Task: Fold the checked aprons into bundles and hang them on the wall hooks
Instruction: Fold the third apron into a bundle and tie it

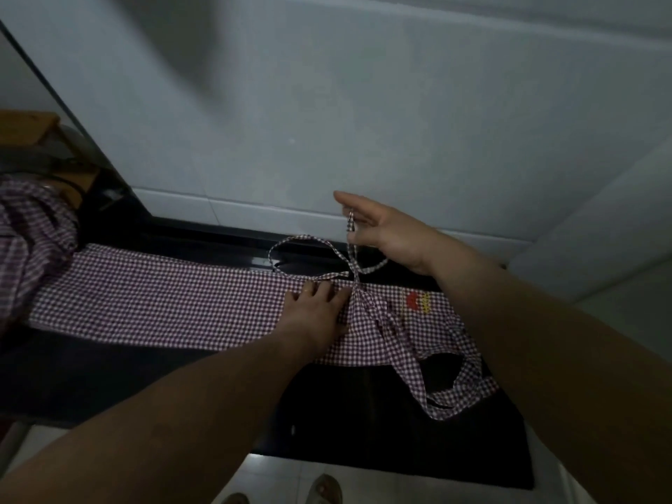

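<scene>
A maroon-and-white checked cotton apron (163, 296) is laid as a long flat folded strip on a glossy black counter (109, 376), below a white tiled wall (327, 103). It is cinched at a knot beside red-yellow embroidery (418, 301). The left hand (316, 307) is pressed flat on it, fingers spread, just beside the knot. A thin checked strap (351, 227) is pinched by the right hand (392, 234), raised above the knot. A second checked apron heap (25, 234) is seen at the far left.

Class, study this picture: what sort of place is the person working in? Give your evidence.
Probably a kitchen or utility room: a dark counter runs along a white tiled wall, and a checked apron lies on it.
</scene>
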